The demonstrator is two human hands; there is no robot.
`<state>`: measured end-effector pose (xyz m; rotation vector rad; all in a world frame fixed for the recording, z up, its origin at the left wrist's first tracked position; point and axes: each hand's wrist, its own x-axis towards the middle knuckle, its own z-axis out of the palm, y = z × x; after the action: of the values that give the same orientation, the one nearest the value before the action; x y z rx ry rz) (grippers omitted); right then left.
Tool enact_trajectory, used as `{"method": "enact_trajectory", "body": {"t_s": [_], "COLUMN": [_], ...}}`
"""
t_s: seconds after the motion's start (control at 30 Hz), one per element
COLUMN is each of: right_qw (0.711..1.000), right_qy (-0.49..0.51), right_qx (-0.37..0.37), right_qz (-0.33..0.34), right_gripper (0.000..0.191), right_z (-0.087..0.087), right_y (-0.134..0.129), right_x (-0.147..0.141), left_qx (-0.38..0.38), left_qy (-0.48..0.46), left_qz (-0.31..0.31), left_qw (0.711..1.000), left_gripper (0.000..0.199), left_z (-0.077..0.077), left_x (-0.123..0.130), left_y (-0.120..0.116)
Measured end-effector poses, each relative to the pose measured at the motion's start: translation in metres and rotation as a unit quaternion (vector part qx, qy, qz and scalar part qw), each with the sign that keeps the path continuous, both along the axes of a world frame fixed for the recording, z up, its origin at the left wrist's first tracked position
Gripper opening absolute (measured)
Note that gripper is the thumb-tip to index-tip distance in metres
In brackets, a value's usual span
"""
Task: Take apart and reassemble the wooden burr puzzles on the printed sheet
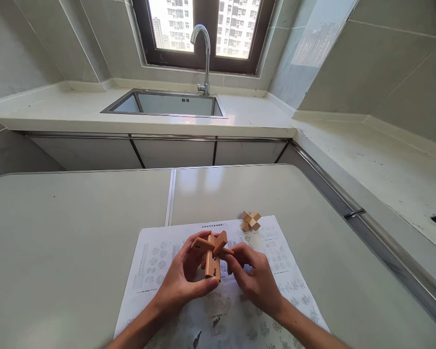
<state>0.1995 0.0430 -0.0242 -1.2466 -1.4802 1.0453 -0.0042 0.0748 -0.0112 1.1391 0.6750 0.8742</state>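
A wooden interlocking burr puzzle (212, 259) of reddish-brown sticks is held above a printed sheet. Dark marks show on some of its sticks. My left hand (183, 276) wraps round it from the left, thumb at its lower end and fingers behind. From the right, my right hand (253, 274) pinches the tip of a stick that juts out sideways. Under both hands lies the white instruction sheet (152, 286), covered in small diagrams and worn dark near its lower middle. A smaller, paler wooden burr puzzle (251, 221) rests at the sheet's top right edge.
The pale table (58, 252) has a seam running away from me. Beyond it stands a counter with a sink (167, 103) and a chrome faucet (206, 58) below a window. Another counter (385, 160) with a metal edge runs along the right.
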Motion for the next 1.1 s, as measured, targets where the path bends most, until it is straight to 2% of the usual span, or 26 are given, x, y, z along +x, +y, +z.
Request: {"method": "enact_trajectory", "body": {"t_s": [0.13, 0.27, 0.37, 0.43, 0.57, 0.73, 0.97, 1.1], "right_qw": [0.984, 0.913, 0.864, 0.847, 0.839, 0.842, 0.848, 0.840], "right_qy": [0.148, 0.316, 0.377, 0.390, 0.384, 0.384, 0.366, 0.378], "right_qx": [-0.094, -0.199, -0.252, -0.274, -0.301, -0.302, -0.303, -0.301], "right_qz": [0.044, 0.161, 0.220, 0.234, 0.240, 0.228, 0.235, 0.246], "right_gripper": [0.038, 0.062, 0.073, 0.076, 0.085, 0.098, 0.087, 0.075], "right_z": [0.001, 0.005, 0.006, 0.006, 0.005, 0.002, -0.006, -0.004], "right_y": [0.005, 0.008, 0.009, 0.008, 0.008, 0.010, 0.011, 0.013], "right_x": [0.001, 0.005, 0.008, 0.010, 0.012, 0.013, 0.014, 0.015], "left_qx": [0.014, 0.056, 0.105, 0.124, 0.129, 0.119, 0.084, 0.008], "left_qy": [-0.001, 0.020, 0.064, 0.071, 0.063, 0.040, -0.034, -0.046], "left_qz": [0.013, 0.000, -0.013, -0.026, -0.045, -0.038, -0.010, 0.017], "left_qw": [1.000, 0.998, 0.992, 0.989, 0.989, 0.991, 0.996, 0.999], "left_gripper": [0.080, 0.086, 0.091, 0.093, 0.095, 0.093, 0.087, 0.089], "left_z": [0.000, 0.002, 0.007, 0.009, 0.011, 0.004, 0.004, 0.002], "left_x": [0.001, 0.001, 0.001, 0.002, 0.002, 0.000, 0.003, -0.003], "left_y": [-0.001, -0.006, -0.009, -0.010, -0.011, -0.008, 0.000, 0.002]}}
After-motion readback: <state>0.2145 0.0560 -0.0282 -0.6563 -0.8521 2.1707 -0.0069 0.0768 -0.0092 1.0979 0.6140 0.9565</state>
